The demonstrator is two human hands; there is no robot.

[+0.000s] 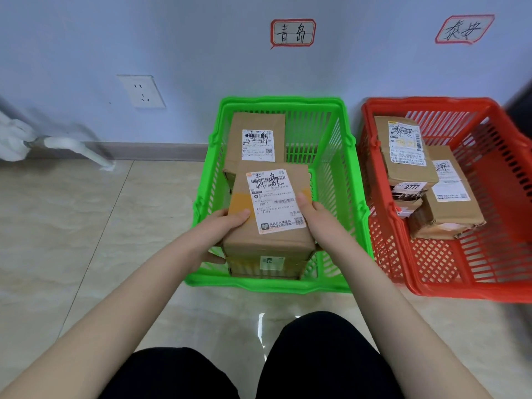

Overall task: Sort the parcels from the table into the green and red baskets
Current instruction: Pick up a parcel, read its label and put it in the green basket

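Observation:
A brown cardboard parcel [267, 240] with a white shipping label is held over the green basket [354, 226]. My left hand [221, 231] grips its left side, thumb on top. My right hand [316, 220] grips its right side. The held parcel hovers above or rests on another box [267, 267] at the basket's near end; I cannot tell which. A further labelled parcel [256, 131] lies at the far end of the green basket. The red basket [489, 272] to the right holds several labelled parcels [449, 214].
Both baskets stand on a tiled floor against a pale wall. Handwritten signs hang above each: one [293, 33] over the green basket, one [463, 29] over the red. A wall socket [142, 91] and a white pipe [72, 146] are at left. My knees [316, 355] are below.

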